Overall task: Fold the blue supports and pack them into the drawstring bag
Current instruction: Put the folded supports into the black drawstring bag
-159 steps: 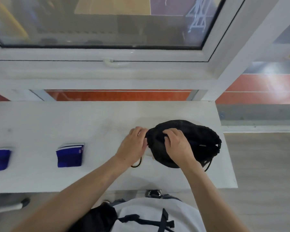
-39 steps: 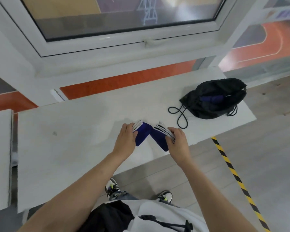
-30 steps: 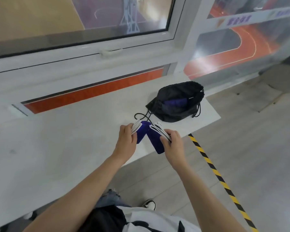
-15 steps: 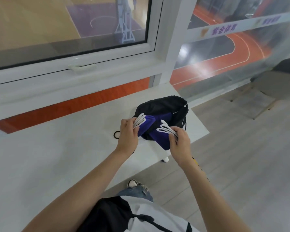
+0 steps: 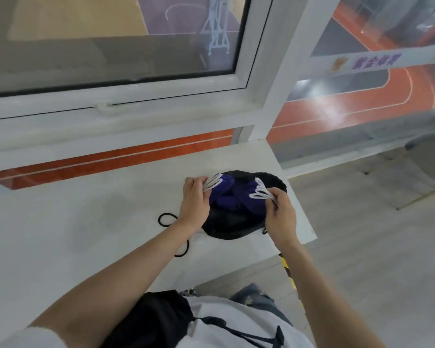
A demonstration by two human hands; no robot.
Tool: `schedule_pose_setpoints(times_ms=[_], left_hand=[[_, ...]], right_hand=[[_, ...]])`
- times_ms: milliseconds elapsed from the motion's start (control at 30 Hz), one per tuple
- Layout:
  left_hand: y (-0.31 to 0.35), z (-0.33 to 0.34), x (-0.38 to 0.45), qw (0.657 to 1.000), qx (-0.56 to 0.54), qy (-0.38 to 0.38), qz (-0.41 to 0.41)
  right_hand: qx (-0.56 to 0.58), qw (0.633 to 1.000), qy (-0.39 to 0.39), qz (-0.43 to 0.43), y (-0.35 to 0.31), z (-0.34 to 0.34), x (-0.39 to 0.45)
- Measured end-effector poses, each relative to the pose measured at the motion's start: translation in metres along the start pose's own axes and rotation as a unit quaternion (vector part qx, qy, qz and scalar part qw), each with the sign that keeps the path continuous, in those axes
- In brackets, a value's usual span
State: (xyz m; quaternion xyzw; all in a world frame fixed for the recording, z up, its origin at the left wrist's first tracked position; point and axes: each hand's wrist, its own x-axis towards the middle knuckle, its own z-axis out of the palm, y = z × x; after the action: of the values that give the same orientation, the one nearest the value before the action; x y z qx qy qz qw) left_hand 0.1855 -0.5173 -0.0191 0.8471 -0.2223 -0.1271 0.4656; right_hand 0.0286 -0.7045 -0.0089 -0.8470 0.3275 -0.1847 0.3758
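Carried from the bare tabletop (image 5: 60,247) to the black drawstring bag (image 5: 226,224) near its right end, two folded blue supports now hang over the bag's mouth, the left hand (image 5: 195,200) pinching one (image 5: 220,188) and the right hand (image 5: 280,214) the other (image 5: 251,204) by their white-edged tops.

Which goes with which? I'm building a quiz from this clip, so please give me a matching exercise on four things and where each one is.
Things:
1. left hand
2. right hand
3. black bag
4. black cord

Places:
a. lying open on the table
b. looped on the table, left of the bag
c. holding a blue support at the bag's right side
d. holding a blue support at the bag's left side

Pairs: 1-d, 2-c, 3-a, 4-b
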Motion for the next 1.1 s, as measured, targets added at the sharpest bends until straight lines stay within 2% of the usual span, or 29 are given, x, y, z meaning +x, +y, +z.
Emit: schedule_pose_setpoints(times_ms=[300, 400, 567, 667, 800, 867, 1000, 1100], left_hand=[[0.007, 0.027, 0.023, 0.996, 0.048, 0.046, -0.064], [0.01, 0.038, 0.025, 0.993, 0.059, 0.051, -0.085], [0.016, 0.05, 0.027, 0.984, 0.092, 0.087, -0.125], [0.019, 0.057, 0.029, 0.981, 0.112, 0.093, -0.132], [0.024, 0.061, 0.03, 0.979, 0.13, 0.099, -0.125], [0.025, 0.062, 0.03, 0.98, 0.136, 0.093, -0.11], [0.026, 0.064, 0.032, 0.981, 0.159, 0.071, -0.09], [0.025, 0.066, 0.035, 0.981, 0.176, 0.051, -0.069]], right_hand=[[-0.056, 0.975, -0.203, -0.068, 0.044, 0.013, 0.091], [-0.085, 0.952, -0.273, -0.105, 0.062, 0.023, 0.118], [-0.143, 0.91, -0.342, -0.187, 0.089, 0.036, 0.154], [-0.181, 0.879, -0.389, -0.206, 0.097, 0.044, 0.168], [-0.218, 0.853, -0.413, -0.233, 0.098, 0.051, 0.179], [-0.204, 0.856, -0.399, -0.258, 0.094, 0.051, 0.181], [-0.095, 0.87, -0.362, -0.32, 0.073, 0.047, 0.184], [-0.022, 0.879, -0.37, -0.299, 0.043, 0.04, 0.183]])
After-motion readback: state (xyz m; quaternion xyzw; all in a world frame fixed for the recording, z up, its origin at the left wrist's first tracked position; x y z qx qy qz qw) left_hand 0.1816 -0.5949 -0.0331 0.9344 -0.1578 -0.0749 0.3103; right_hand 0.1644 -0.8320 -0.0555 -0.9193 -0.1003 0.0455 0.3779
